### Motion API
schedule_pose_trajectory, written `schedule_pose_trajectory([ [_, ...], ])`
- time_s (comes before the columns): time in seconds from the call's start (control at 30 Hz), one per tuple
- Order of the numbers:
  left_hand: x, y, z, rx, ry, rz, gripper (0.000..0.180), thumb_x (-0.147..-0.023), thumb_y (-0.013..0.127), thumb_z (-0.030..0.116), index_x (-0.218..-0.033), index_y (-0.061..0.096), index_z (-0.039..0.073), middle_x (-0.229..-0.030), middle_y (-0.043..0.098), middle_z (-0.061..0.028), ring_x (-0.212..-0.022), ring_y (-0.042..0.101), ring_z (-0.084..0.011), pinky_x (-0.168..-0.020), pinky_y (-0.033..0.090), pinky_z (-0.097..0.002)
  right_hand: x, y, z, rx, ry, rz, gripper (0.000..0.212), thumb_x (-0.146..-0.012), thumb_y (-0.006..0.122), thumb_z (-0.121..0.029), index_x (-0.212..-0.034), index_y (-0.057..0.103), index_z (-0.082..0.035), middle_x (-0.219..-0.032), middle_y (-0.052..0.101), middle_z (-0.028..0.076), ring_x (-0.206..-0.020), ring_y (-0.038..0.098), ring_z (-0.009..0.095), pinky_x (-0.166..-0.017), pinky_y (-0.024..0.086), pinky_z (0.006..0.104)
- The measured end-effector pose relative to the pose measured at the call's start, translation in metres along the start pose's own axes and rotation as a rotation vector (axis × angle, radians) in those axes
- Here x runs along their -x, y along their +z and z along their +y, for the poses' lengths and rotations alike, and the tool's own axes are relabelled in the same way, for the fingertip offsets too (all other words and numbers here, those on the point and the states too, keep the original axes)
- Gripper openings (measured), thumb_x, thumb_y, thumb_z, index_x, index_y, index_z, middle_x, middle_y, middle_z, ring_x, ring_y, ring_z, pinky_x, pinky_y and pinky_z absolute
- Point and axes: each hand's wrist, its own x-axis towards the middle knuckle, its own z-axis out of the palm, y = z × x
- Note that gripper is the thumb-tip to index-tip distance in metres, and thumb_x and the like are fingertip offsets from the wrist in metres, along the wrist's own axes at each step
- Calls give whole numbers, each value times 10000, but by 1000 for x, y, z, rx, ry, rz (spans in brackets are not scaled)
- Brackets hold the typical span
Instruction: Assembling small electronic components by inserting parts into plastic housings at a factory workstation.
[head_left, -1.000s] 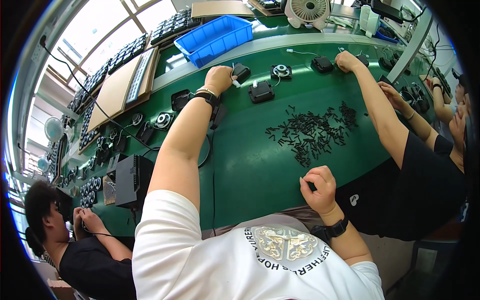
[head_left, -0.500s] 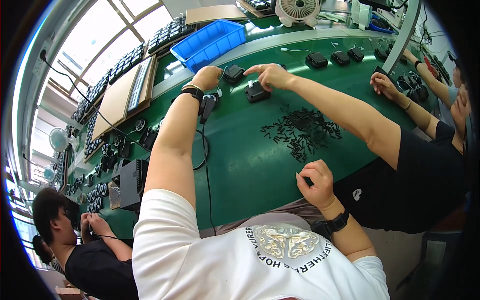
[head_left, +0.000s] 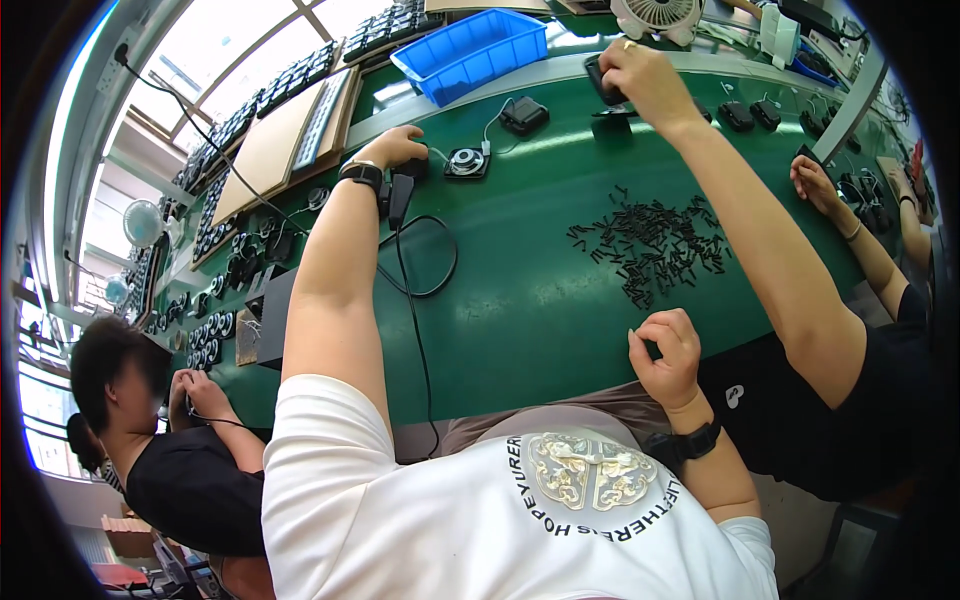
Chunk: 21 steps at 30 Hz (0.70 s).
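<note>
My left hand (head_left: 398, 148) reaches to the far left of the green table, its fingers bent over a black rounded case (head_left: 414, 168) that they partly hide. A black corded plug-like piece (head_left: 400, 200) lies by my left wrist. Just right of that hand is a round silver-and-black part (head_left: 466, 162) on a square base, joined by a pale cable to a black case (head_left: 524, 116). My right hand (head_left: 668, 355) hovers by the near table edge with thumb and fingers curled together; whatever is between them is hidden. Beyond it a pile of small black sticks (head_left: 655, 245) is spread out.
A co-worker's hand (head_left: 645, 80) at the far side holds a black case (head_left: 603, 80). A blue bin (head_left: 470, 58) stands behind. A black cord (head_left: 412, 320) runs down to the near edge. Another person (head_left: 180, 470) works at the left; more black cases (head_left: 738, 115) line the right.
The view has shifted, so the table sits further right. My left hand has left the far black case for one nearer. The co-worker's hand has picked up a black case and moved away.
</note>
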Motion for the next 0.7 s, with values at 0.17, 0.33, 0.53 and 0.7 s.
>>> schedule_pose_trajectory([
  [0.17,13,15,-20,191,111,23,852,-674,757,227,-1447,436,71,-1364,544,-219,-1262,528,-365,-1039,452,-392,0,1,0,14,6,14,205,-687,737,53,-762,581,-57,-806,585,80,-708,571,266,-586,468,351],
  [0.33,21,14,-4,-1,-92,-11,970,-622,821,270,-1462,390,43,-1372,524,-239,-1264,521,-376,-1051,444,-398,-1,-2,-1,54,28,-45,185,-697,740,30,-777,597,-55,-817,593,87,-710,574,267,-596,473,358],
  [0.53,40,20,-9,-10,-88,122,968,-579,864,303,-1410,445,38,-1281,588,-232,-1203,568,-363,-1025,461,-396,-96,16,-25,-23,-213,-242,207,-714,741,33,-877,635,-40,-942,635,113,-786,617,279,-675,518,360],
  [0.7,61,23,15,247,-68,270,782,-612,840,237,-1305,553,15,-1127,655,-221,-1076,628,-336,-947,497,-377,-196,111,30,-51,-128,-482,337,-798,697,-49,-1125,615,-51,-1081,640,106,-901,641,272,-789,533,354],
])
